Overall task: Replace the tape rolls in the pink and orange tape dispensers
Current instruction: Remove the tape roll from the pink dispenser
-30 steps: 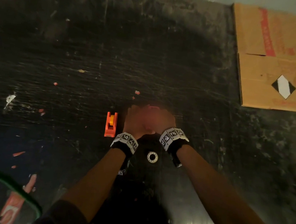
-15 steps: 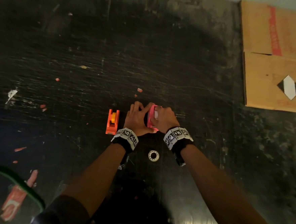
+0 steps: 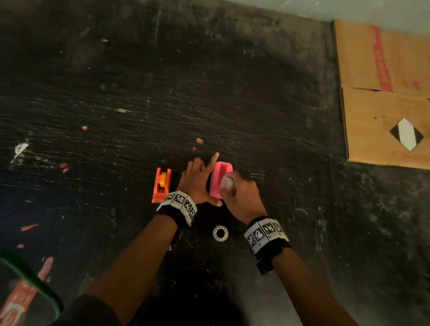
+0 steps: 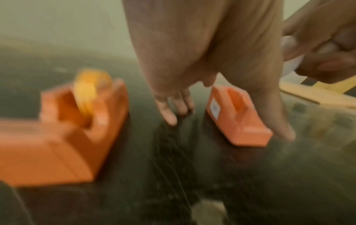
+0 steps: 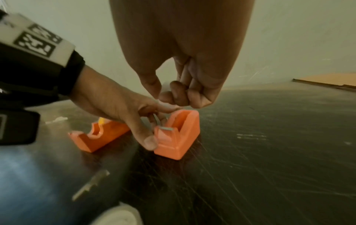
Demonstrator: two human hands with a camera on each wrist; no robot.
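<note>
The pink dispenser (image 3: 220, 174) stands on the black table (image 3: 273, 146), its cradle empty. My left hand (image 3: 196, 184) lies along its left side with fingers straight, index pointing away and thumb touching the near end (image 5: 150, 141). Just above the dispenser, my right hand (image 3: 242, 197) grips a clear tape roll (image 3: 226, 183); in the right wrist view its fingers (image 5: 181, 94) are curled over the dispenser (image 5: 181, 137). The orange dispenser (image 3: 161, 184) with a yellow core (image 4: 86, 92) stands left of my left hand. Another tape roll (image 3: 220, 233) lies flat between my wrists.
Flattened cardboard (image 3: 396, 99) lies at the table's far right, against the pale wall. A green-rimmed object (image 3: 30, 279) shows at the lower left. Small orange scraps (image 3: 199, 140) dot the scratched surface beyond the dispensers.
Both hands were clasped on the pink dispenser. My right hand has drawn back toward me with the clear roll, and my left index finger has straightened along the dispenser.
</note>
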